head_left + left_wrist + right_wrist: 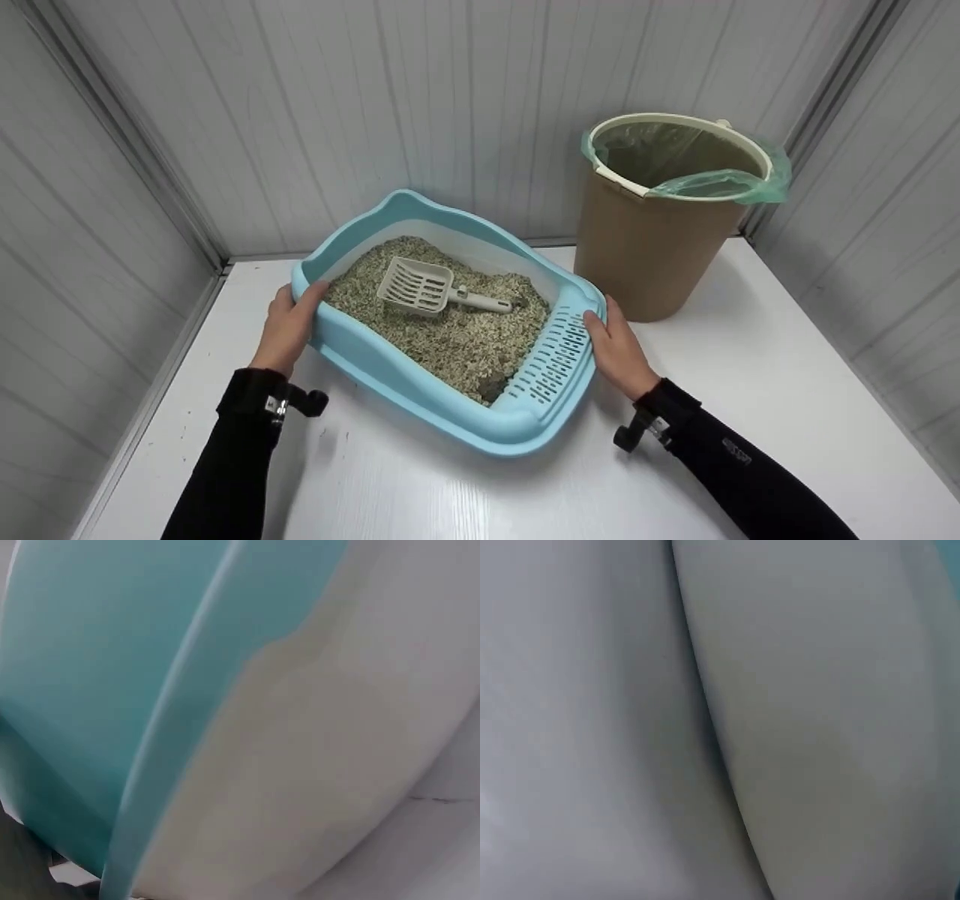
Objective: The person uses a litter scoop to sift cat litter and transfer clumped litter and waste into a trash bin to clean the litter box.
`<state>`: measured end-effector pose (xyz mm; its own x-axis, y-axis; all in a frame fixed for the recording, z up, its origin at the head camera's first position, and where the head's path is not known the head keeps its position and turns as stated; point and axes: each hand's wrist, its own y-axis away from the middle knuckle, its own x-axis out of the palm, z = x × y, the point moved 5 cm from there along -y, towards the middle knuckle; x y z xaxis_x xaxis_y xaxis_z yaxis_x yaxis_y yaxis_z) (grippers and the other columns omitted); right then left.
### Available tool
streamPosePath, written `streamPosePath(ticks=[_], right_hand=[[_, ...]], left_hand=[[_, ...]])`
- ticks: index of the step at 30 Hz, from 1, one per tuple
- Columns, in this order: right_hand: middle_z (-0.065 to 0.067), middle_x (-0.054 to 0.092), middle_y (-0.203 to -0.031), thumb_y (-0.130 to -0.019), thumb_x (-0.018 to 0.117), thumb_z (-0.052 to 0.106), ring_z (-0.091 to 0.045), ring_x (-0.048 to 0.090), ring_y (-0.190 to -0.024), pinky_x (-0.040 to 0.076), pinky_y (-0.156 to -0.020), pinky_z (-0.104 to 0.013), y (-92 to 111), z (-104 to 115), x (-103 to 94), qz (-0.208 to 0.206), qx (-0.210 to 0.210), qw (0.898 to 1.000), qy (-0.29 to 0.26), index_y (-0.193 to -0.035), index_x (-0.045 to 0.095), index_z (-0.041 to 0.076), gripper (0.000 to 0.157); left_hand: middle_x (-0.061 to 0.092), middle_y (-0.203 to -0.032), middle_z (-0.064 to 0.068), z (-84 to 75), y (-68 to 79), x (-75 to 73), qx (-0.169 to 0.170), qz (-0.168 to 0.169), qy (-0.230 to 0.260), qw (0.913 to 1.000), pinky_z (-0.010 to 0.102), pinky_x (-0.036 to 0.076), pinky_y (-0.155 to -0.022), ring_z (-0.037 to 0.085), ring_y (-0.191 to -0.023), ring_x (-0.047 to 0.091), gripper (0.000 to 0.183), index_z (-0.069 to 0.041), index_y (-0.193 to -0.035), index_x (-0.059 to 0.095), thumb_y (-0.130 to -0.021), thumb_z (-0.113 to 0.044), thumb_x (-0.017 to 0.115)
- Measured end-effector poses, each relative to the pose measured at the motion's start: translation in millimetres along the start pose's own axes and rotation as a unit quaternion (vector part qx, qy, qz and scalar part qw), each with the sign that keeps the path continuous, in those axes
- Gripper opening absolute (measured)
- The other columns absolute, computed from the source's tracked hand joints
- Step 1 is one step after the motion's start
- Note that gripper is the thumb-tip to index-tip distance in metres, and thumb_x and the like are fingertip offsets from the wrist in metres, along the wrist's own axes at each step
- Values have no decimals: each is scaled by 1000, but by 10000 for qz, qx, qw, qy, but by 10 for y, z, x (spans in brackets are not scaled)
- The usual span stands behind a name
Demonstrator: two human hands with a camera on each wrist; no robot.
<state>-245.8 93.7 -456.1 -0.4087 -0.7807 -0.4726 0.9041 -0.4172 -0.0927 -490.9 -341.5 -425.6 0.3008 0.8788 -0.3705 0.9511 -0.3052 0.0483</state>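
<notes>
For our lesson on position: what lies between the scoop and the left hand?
The head view shows litter, then the tray rim the left hand grips.

left hand and right hand grip, black-sleeved arms stretched forward.

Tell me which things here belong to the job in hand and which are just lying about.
Part of the job:
- blue litter tray, held by the left hand and right hand
- litter inside it
- scoop, lying on the litter

Just nearby:
- brown bin with green liner, untouched, though perhaps useful
- white table
</notes>
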Motion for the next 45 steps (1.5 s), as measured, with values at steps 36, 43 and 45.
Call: streamPosePath(ticks=[36, 43, 45], right_hand=[[-21, 56, -158, -118, 51, 53, -31, 51, -145, 30, -127, -45, 318, -51, 16, -333, 557, 9926, -1026, -177, 26, 7, 78], [-20, 43, -169, -121, 42, 49, -29, 38, -156, 24, -131, -48, 622, 23, 185, -905, 644, 9867, -1183, -175, 27, 1, 74], [-19, 39, -172, -122, 40, 43, -28, 35, -156, 22, -131, -48, 741, 82, 324, -917, 376, 9860, -1339, -175, 24, 2, 69]], left_hand=[[50, -148, 27, 32, 633, -80, 239, 569, 59, 9981, 55, 38, -110, 38, -132, 48, 75, 1, -157, 39, -116, -62, 40], [45, -156, 30, 85, 603, -292, -106, 1340, -384, 9902, 52, 54, -102, 41, -133, 56, 93, 0, -166, 28, -111, -75, 38], [46, -153, 31, 116, 454, -360, -190, 1443, -451, 9883, 45, 58, -93, 38, -125, 59, 102, 0, -171, 22, -109, -80, 37]])
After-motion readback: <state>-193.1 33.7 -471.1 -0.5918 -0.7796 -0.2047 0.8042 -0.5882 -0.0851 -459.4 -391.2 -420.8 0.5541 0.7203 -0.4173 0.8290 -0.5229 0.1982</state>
